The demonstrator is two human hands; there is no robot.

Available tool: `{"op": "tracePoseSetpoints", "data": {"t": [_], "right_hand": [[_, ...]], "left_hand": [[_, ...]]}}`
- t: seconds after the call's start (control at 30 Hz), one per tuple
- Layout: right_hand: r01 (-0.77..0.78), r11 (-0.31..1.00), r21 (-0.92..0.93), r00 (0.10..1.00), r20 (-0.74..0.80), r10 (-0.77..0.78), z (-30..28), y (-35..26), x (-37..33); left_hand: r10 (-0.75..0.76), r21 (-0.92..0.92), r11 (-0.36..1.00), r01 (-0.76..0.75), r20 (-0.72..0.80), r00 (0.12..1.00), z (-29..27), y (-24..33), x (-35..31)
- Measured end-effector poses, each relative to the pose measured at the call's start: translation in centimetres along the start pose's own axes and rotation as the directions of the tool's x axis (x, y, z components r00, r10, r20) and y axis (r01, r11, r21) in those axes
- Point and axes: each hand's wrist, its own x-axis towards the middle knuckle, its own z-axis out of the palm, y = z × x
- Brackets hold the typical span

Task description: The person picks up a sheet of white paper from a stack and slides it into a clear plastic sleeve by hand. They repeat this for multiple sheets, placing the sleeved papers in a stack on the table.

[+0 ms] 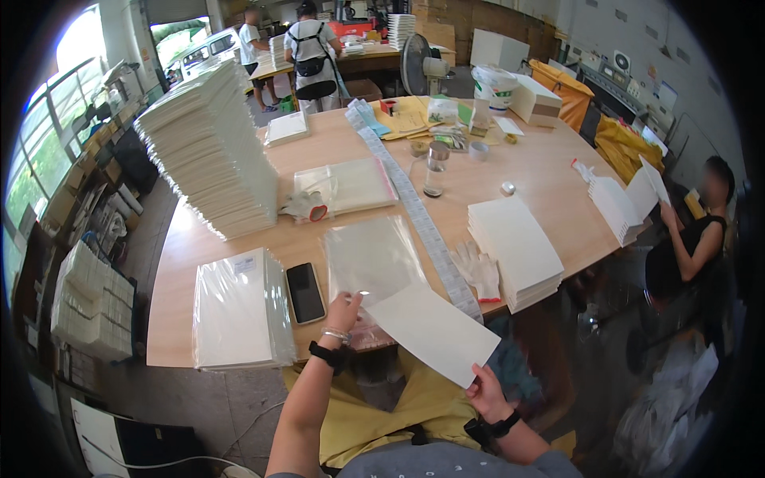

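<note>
My right hand (488, 396) grips the near right corner of a flat white rectangular sheet (434, 333). The sheet slants over the table's front edge, its far left end over a pile of clear plastic bags (373, 251). My left hand (344, 312) is closed at the near left part of those bags, fingertips pinching what looks like the top bag's edge. Left of it lie a dark-screened phone (306, 291) and a plastic-wrapped white stack (239, 311). Right of the sheet are a white work glove (478, 271) and a stack of white sheets (516, 247).
A tall white stack (211, 151) stands at the table's left. A long printed paper strip (414, 209) crosses the middle, beside a glass jar (435, 171). Behind are a white bucket (494, 88) and a fan (414, 65). A person (693, 231) sits at right; two others stand at the back.
</note>
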Motion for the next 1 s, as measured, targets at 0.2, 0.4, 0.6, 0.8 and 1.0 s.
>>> {"op": "tracePoseSetpoints", "data": {"t": [0.2, 0.4, 0.6, 0.8, 1.0], "right_hand": [[0.127, 0.992, -0.010, 0.992, 0.015, -0.127, 1.1, 2.0, 0.6], [0.061, 0.996, 0.068, 0.998, -0.001, -0.061, 2.5, 2.4, 1.3], [0.026, 0.993, 0.117, 1.000, -0.003, -0.026, 3.0, 2.9, 1.7], [0.027, 0.995, 0.098, 0.999, -0.037, -0.024, 4.7, 2.4, 1.4], [0.007, 0.996, 0.091, 1.000, 0.018, -0.009, 5.1, 2.5, 2.3]], "left_hand": [[0.067, -0.265, 0.964, -0.033, 0.123, 0.990, 0.8, -0.2, -1.8], [0.501, 0.348, 0.861, -0.370, -0.459, 0.734, 5.0, -1.0, -3.9], [0.256, 0.415, 0.896, -0.155, -0.199, 0.946, 3.4, 0.6, -3.1], [0.289, -0.381, 0.826, -0.416, -0.347, 0.892, 6.3, -1.5, -2.3], [0.341, -0.204, 0.918, -0.341, -0.032, 0.939, 9.8, -3.5, 2.8]]}}
